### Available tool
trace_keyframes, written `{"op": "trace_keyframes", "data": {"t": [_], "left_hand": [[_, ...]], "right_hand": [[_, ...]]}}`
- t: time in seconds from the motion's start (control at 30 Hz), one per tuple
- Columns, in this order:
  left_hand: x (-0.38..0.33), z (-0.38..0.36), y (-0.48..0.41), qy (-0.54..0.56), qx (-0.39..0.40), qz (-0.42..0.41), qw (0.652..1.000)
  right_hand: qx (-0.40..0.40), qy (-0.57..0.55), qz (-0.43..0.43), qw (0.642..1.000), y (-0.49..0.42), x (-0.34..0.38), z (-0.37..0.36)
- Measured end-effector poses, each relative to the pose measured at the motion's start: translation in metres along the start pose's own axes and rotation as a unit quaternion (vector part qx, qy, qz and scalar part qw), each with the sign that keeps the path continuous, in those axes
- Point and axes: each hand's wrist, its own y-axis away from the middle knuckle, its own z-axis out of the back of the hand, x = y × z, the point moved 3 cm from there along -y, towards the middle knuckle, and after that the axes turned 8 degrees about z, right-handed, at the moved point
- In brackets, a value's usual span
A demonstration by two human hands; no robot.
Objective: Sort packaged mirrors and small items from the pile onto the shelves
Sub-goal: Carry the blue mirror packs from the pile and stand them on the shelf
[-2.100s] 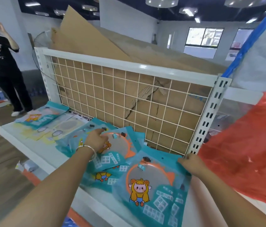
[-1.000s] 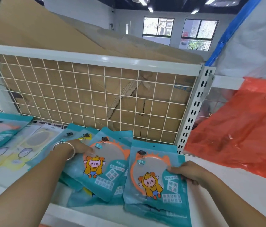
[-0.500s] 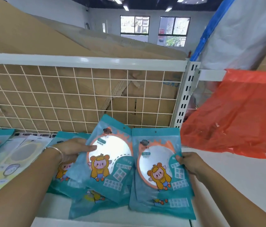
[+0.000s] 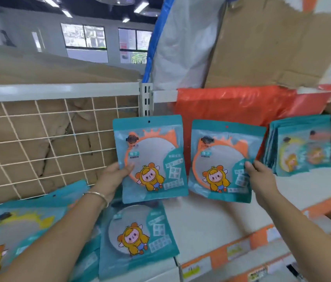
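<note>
My left hand [image 4: 113, 178] grips the left edge of a teal packaged mirror [image 4: 150, 157] with an orange frame and a cartoon figure, held upright above the shelf. A second, matching packaged mirror [image 4: 224, 161] is upright beside it, with my right hand [image 4: 261, 179] gripping its right edge. Below them a pile of teal mirror packs [image 4: 136, 235] lies flat on the left shelf. An upright stack of teal packs [image 4: 301, 147] stands on the right white shelf [image 4: 211, 212].
A white wire-grid back panel [image 4: 48, 143] with cardboard behind it closes off the left shelf. An orange plastic bag [image 4: 242, 102] and a large cardboard sheet [image 4: 272, 43] sit behind the right shelf. A slotted upright post [image 4: 146, 100] divides the two bays.
Both hands have lifted their mirror packs off the pile and carried them up and to the right. The view has swung right, showing the right shelf and its upright stack.
</note>
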Motion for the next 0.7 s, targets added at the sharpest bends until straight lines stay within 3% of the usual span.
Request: {"op": "trace_keyframes", "data": {"t": [0.37,0.7], "left_hand": [[0.001,-0.241,-0.002,-0.006,0.113,-0.061,0.992],[0.014,-0.423,0.0,-0.001,0.161,-0.094,0.982]], "right_hand": [[-0.189,0.034,0.024,0.981,-0.044,-0.005,0.213],[-0.236,0.01,0.016,0.971,-0.092,-0.019,0.362]]}}
